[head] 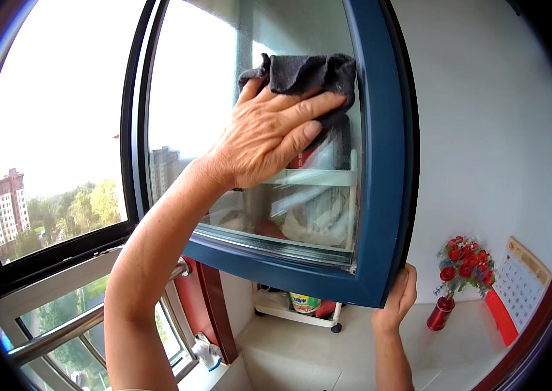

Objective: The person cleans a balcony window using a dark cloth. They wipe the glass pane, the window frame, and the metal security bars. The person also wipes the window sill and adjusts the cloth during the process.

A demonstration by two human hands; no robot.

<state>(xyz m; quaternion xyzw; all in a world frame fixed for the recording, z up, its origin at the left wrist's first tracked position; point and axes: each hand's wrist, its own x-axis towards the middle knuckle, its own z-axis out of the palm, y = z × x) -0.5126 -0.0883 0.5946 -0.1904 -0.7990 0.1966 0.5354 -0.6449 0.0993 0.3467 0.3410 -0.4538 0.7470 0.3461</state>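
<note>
My left hand (268, 132) presses a crumpled dark grey cloth (300, 73) against the glass pane (192, 112) of an opened window sash. Its fingers are spread over the cloth, near the pane's right side. The sash has a blue frame (381, 146) and stands swung inward. My right hand (398, 298) grips the frame's lower right corner; some of its fingers are hidden behind the edge. Streaks and reflections show on the glass below the cloth.
A steel railing (60, 337) crosses the lower left, before the fixed window. Through the sash and beneath it appears a white wheeled shelf cart (300, 317). On the right, a red vase of red flowers (441, 313) stands beside a desk calendar (520, 288).
</note>
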